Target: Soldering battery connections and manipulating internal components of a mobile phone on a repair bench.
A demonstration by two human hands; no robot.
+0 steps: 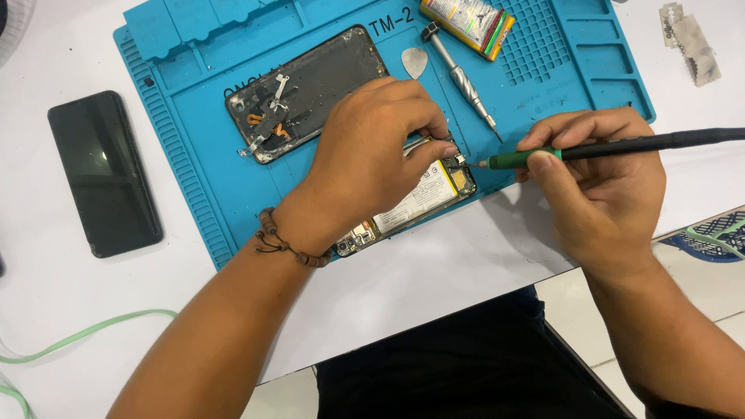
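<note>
My left hand [372,147] presses down on an opened phone [423,198] with its battery showing, at the front edge of a blue repair mat [202,178]. Thin metal tweezers [423,143] show between its fingertips at the phone's right end. My right hand [601,182] grips a soldering iron [621,146] with a green collar and black handle. Its tip points left and touches the phone's right end near my left fingertips. A beaded bracelet [283,242] circles my left wrist.
A detached dark back cover [310,89] with small parts lies on the mat behind my left hand. A screwdriver [462,77], a grey pick [414,62] and a yellow packet [468,23] lie further back. A black phone [105,171] rests left of the mat. A green cable [77,337] runs at the lower left.
</note>
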